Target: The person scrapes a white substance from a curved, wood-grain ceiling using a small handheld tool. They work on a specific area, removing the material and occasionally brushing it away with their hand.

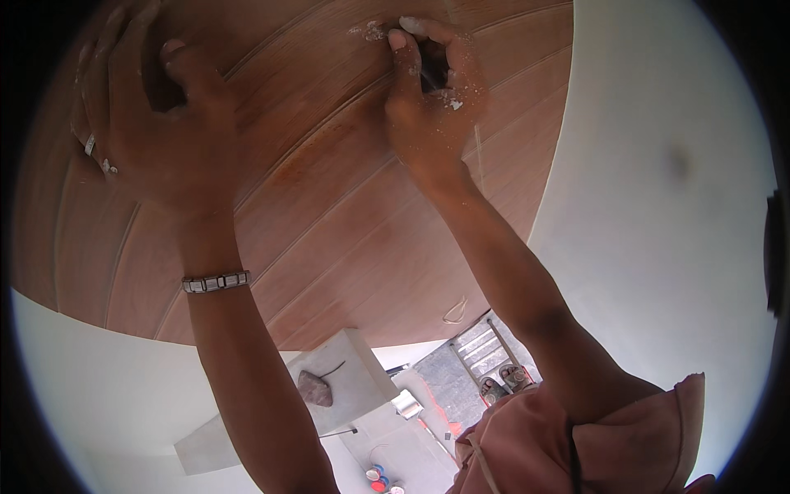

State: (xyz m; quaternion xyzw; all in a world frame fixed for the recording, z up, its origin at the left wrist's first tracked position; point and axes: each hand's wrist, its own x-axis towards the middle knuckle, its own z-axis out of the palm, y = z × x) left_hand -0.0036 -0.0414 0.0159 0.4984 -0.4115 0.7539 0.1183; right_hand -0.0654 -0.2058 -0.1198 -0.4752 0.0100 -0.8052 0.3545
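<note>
Both hands are raised to a brown panelled wooden ceiling [321, 204] with long grooves. At the upper left my left hand [166, 117], with a ring and a metal link bracelet [216, 282] at the wrist, is spread near the boards, thumb apart from the fingers. My right hand [438, 92] is at the top centre, thumb and forefinger tips close together at the boards beside a whitish patch of filler [372, 31]. White specks lie on its skin. Whether something small is pinched there cannot be seen. A thin pale cord loop [455, 310] shows on the boards lower down.
Pale walls rise at right and lower left. Far below are a ladder [487, 349], sandalled feet [503, 380], a grey floor [435, 370], a ledge [361, 364] with a brownish object [315, 388], and several small containers [378, 485].
</note>
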